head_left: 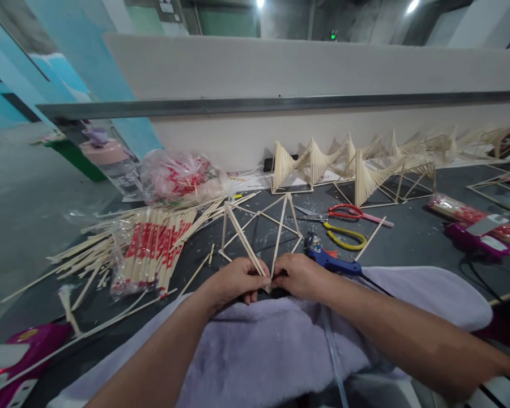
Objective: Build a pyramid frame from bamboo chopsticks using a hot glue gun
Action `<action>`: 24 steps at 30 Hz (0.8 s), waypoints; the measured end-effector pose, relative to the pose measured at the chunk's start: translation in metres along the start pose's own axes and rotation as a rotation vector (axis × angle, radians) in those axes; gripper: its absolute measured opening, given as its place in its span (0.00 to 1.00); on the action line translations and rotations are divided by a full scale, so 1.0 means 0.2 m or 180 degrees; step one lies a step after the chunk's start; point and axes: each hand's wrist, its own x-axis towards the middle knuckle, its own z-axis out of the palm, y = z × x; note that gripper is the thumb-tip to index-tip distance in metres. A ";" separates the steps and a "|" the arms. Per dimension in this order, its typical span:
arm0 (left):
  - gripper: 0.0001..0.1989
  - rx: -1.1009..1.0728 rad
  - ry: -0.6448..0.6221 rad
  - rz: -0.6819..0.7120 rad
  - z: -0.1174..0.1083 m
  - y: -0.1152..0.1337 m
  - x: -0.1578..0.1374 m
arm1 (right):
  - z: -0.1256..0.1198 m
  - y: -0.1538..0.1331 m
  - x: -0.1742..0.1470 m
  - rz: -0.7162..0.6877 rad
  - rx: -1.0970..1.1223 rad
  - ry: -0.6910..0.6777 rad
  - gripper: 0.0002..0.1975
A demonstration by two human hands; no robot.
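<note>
A frame of thin wooden sticks (243,233) stands on the dark table in front of me, its near corner between my hands. My left hand (238,280) pinches the sticks at that corner from the left. From the right, my right hand (295,275) has its fingers closed at the same corner, around the lower end of a slanting stick. The exact joint is partly hidden by my fingertips. A blue glue gun (334,262) lies just beyond my right wrist. Pale purple cloth (276,340) lies beneath my forearms.
Loose sticks and red-labelled stick packs (147,249) lie left, near a plastic bag (182,175) and a bottle (110,161). Red-handled scissors (344,212) and a yellow-handled tool (344,237) lie right. Finished-looking fanned stick models (368,178) line the wall.
</note>
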 end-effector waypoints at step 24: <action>0.11 -0.0148 0.0087 -0.0092 0.02 0.01 0.01 | 0.00 -0.03 -0.01 0.0214 -0.0280 0.0090 0.05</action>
